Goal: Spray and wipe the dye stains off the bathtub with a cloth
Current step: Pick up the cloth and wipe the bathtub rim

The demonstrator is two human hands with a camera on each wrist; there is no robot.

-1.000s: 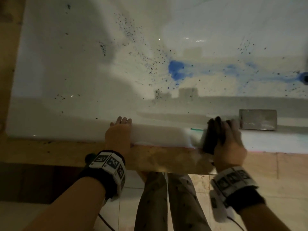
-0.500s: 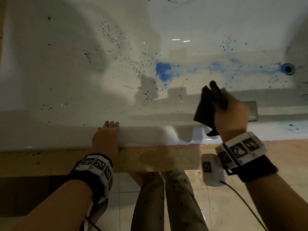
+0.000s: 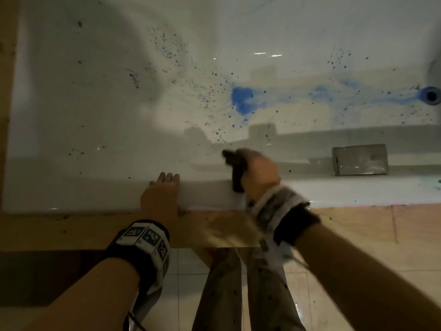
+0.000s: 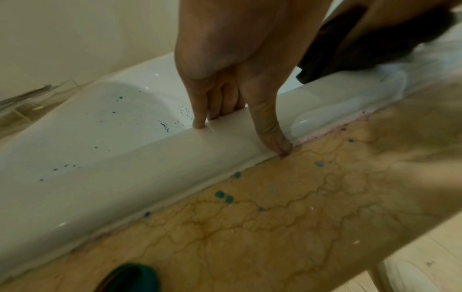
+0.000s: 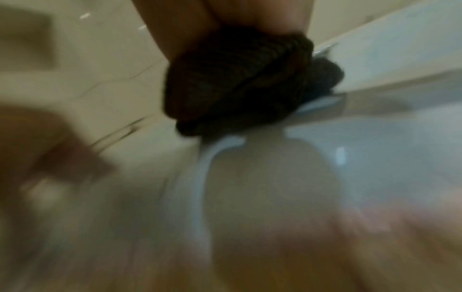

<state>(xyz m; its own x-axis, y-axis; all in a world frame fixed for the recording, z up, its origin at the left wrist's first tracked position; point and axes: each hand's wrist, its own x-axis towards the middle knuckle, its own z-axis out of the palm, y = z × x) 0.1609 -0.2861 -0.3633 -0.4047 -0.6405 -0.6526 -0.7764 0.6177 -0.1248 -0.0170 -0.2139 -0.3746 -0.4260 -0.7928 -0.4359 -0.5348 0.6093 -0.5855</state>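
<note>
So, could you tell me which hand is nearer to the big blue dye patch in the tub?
The right hand, gripping the dark cloth, is on the near tub wall just below the blue dye patch. The left hand rests on the rim, further left and lower.

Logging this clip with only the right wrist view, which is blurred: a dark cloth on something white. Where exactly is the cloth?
Observer: Head view: the right hand grips the cloth at the inner edge of the bathtub rim.
Operator: And the other hand?
Observer: The left hand rests on that rim, fingers over the inner edge.
Operator: Dye visible?
Observer: Yes, a blue patch and dark specks inside the tub.
</note>
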